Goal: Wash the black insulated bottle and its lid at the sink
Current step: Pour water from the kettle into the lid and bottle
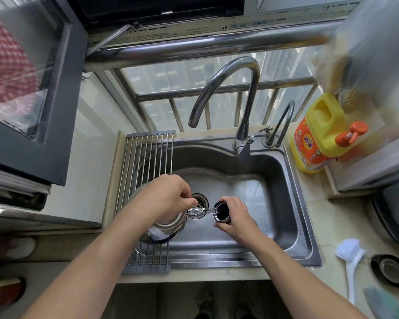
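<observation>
Gripping the steel kettle (167, 227) in your left hand (166, 196), you tip its spout over the open mouth of the black bottle (221, 214), which your right hand (236, 218) clasps upright in the sink (274, 171) beside the drain

We see a brushed metal sink (286, 180), dull beside the mirror-bright metal kettle (166, 229) and the glossy metal tap (235, 72). The rack (145, 153) has smooth metal rods. The detergent bottle (320, 132) and brush (350, 252) look like shiny plastic, the black bottle (219, 221) matt.
</observation>
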